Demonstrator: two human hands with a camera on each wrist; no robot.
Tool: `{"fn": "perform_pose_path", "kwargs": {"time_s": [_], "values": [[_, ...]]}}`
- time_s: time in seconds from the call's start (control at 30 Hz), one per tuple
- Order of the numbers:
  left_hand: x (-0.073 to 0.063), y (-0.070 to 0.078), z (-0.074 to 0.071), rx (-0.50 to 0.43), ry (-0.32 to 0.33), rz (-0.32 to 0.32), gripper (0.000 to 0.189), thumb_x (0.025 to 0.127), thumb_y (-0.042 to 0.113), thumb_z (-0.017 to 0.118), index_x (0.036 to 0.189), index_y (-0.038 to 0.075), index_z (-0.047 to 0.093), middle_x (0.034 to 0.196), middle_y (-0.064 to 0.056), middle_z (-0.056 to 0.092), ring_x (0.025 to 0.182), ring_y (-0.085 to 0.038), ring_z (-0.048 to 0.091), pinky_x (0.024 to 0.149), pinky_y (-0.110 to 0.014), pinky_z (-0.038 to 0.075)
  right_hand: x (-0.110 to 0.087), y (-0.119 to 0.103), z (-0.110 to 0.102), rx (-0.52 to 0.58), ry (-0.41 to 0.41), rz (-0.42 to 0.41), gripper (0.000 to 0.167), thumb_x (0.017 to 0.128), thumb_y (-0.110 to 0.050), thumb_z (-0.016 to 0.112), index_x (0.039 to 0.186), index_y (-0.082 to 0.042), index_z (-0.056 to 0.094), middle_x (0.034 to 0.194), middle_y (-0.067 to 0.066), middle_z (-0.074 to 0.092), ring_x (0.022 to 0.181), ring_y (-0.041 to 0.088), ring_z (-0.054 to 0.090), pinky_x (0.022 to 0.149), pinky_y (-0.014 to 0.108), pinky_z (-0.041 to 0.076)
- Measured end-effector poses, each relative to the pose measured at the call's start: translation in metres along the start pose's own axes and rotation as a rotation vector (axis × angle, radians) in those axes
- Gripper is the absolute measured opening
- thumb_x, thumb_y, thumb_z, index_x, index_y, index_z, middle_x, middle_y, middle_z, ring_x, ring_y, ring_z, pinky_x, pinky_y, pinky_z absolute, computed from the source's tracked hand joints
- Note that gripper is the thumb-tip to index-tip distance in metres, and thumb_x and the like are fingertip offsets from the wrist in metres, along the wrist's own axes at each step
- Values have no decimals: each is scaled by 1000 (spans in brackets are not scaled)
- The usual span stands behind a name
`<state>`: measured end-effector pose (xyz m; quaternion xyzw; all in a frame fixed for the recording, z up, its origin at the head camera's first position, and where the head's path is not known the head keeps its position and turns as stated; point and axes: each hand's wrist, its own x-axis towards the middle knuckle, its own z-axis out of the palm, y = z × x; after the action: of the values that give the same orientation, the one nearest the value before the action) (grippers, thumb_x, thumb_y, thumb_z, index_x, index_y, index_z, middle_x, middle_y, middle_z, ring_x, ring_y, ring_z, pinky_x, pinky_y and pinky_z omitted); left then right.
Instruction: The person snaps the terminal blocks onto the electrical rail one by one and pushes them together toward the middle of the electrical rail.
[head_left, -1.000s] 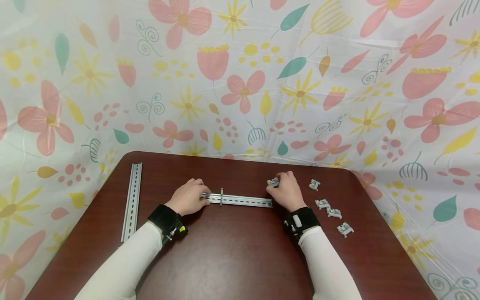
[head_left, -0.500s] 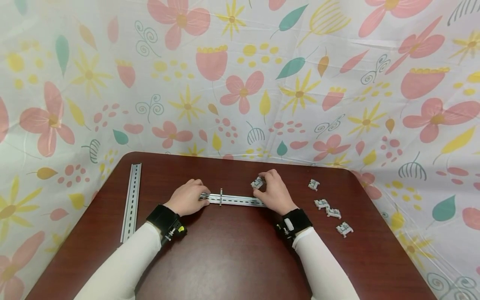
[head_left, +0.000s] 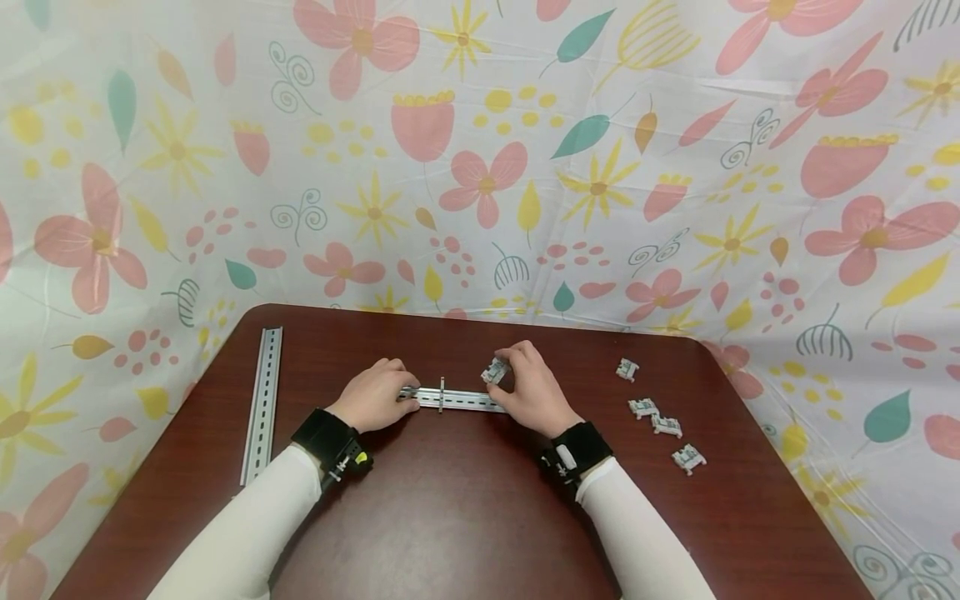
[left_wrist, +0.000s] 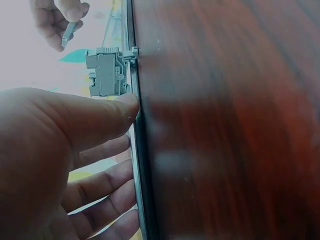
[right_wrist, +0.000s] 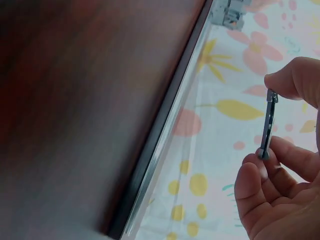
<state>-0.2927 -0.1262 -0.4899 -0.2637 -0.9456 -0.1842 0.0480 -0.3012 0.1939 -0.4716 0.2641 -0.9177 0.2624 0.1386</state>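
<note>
A slotted metal DIN rail (head_left: pixel 472 401) lies crosswise on the table, with my left hand (head_left: pixel 377 397) gripping its left end. In the left wrist view the thumb presses the rail (left_wrist: pixel 143 170) from one side and the fingers curl behind it. Just right of that hand, a grey terminal block (head_left: pixel 442 394) stands upright across the rail; its broad side shows in the left wrist view. My right hand (head_left: pixel 534 393) pinches another terminal block (head_left: pixel 495 371) between thumb and fingertips, beyond the rail's right part. The right wrist view shows this held block (right_wrist: pixel 268 125) edge-on.
Several loose terminal blocks (head_left: pixel 667 425) lie on the right of the brown table (head_left: pixel 465 508). A second slotted rail (head_left: pixel 262 400) lies lengthwise near the left edge. Behind the table hangs a flower-patterned cloth (head_left: pixel 480 250).
My right hand has carried the pinched terminal block leftward, from beyond the rail's right end towards the mounted block. The left hand keeps its place on the rail.
</note>
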Motion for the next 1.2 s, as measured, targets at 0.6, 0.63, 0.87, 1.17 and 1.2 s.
{"fn": "perform_pose_path", "kwargs": {"time_s": [0.6,0.63,0.87,1.17,1.2], "values": [[3,10,-4,-60,173,82,23,108,30,78,120,11,84,112,-2,74,105,-24,65,88,-41,56,-1,-19,6,49,7,-149,53,96,-15,87,141,2,65,129,12,56,106,33,65,87,39,58],[3,12,-5,-83,173,82,21,108,29,77,119,12,85,111,-1,75,105,-23,65,88,-41,57,-1,-19,6,48,15,-161,53,96,-15,87,141,2,65,129,12,56,106,32,65,87,39,58],[6,25,-7,-310,122,31,22,112,33,71,119,18,85,108,9,73,108,-15,66,94,-40,56,0,-23,9,43,30,-234,55,95,-15,90,141,2,65,129,11,57,108,26,63,90,38,58],[4,36,-6,-488,54,-2,23,114,36,69,122,19,83,108,10,70,99,-11,66,91,-39,54,1,-29,11,53,20,-260,55,95,-14,90,141,2,64,129,10,56,112,21,61,92,33,61],[4,37,-5,-496,47,-5,24,114,36,68,122,20,82,108,11,70,98,-11,66,89,-38,54,0,-30,12,54,14,-260,55,95,-14,90,141,2,64,129,10,56,113,20,61,92,32,61]]}}
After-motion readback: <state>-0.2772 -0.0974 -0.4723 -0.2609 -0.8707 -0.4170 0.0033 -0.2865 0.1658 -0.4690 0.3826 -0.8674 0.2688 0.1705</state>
